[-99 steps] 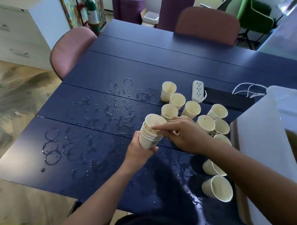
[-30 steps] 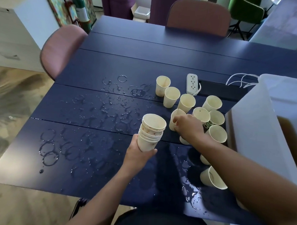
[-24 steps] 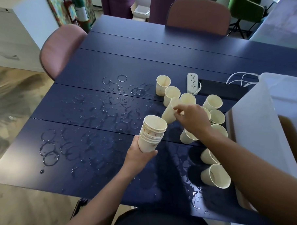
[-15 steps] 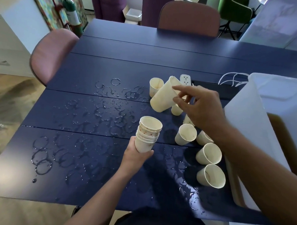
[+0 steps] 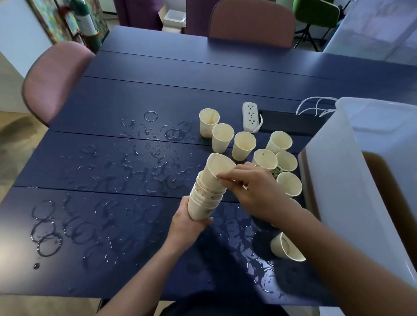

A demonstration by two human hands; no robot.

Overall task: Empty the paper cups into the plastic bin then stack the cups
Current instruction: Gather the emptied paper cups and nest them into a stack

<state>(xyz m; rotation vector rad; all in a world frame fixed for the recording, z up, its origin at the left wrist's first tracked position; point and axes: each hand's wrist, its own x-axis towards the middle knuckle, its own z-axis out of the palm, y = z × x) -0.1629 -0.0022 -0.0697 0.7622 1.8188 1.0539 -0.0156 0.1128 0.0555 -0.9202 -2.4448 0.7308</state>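
Cup [image 5: 215, 173] pinched in right hand [image 5: 256, 192] fingertips, atop stack [image 5: 204, 200] gripped by left hand [image 5: 189, 225].

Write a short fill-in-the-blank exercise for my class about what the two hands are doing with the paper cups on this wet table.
1. The left hand grips the bottom of a ____ of cups.
2. The right hand pushes one cup into the ____ of it.
3. The power strip is ____ in colour.
4. The plastic bin stands on the person's ____ side.

Missing words: stack; top; white; right
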